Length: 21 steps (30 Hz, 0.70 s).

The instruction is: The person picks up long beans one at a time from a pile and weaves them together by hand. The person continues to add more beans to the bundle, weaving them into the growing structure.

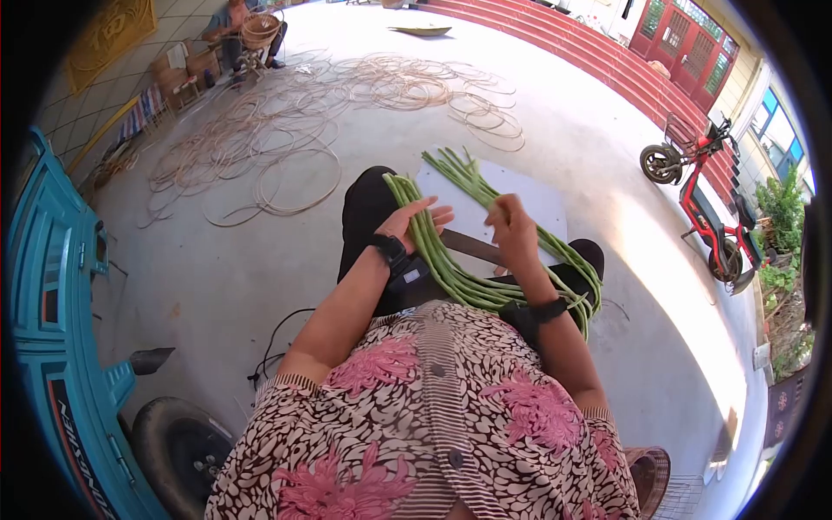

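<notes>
A bundle of long green beans [431, 256] curves across my lap. My left hand [422, 218] is around its left end, with the thumb over the beans and the fingers showing past them. Held just above the lap, my right hand [513, 227] has its fingers curled closed; what they hold, if anything, is hidden. More long beans [468, 179] run behind that hand, over a white board [542, 199] in front of my knees. The right end of the bundle bends round by my right knee.
Coils of thin cane [303, 165] lie over the floor ahead. A teal vehicle [52, 286] stands close on my left. To the right is a red electric scooter [715, 208]. A person [234, 30] sits far left with a wicker basket [260, 30]. Red steps [555, 39] rise behind.
</notes>
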Available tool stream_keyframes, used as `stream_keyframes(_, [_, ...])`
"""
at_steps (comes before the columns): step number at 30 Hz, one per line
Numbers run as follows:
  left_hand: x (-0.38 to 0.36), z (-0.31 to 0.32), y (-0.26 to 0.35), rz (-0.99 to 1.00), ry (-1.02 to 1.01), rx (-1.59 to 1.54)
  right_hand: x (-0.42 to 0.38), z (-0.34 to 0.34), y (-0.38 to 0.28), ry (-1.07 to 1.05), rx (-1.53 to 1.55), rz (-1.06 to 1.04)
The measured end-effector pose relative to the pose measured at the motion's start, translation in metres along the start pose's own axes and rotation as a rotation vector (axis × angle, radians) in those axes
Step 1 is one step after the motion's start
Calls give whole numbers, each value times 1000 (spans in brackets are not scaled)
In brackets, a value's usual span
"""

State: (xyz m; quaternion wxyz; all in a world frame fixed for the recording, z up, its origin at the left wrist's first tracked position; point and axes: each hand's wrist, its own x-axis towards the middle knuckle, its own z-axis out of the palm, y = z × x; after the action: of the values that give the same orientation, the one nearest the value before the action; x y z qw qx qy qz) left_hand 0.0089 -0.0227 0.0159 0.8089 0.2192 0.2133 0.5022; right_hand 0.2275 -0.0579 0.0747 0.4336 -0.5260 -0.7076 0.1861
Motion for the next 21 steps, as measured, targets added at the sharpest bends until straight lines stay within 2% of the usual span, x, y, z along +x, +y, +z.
stream_keyframes(2, [4, -6, -1, -21, -10, -15, -15, 3, 2, -189, -149, -239])
stream_keyframes(5, [9, -12, -3, -23, -11, -53, -24, -3, -10, -473, 34, -132])
stream_keyframes(8, [7, -9, -4, 25, -15, -25, -24, -6, -4, -475, 10, -116])
stream_keyframes(14, [4, -9, -2, 76, -32, -11, -33, -19, 7, -562, 157, 57])
stream_keyframes(21, [1, -7, -2, 141, -37, -3, -38, -32, 3, -577, 189, 207])
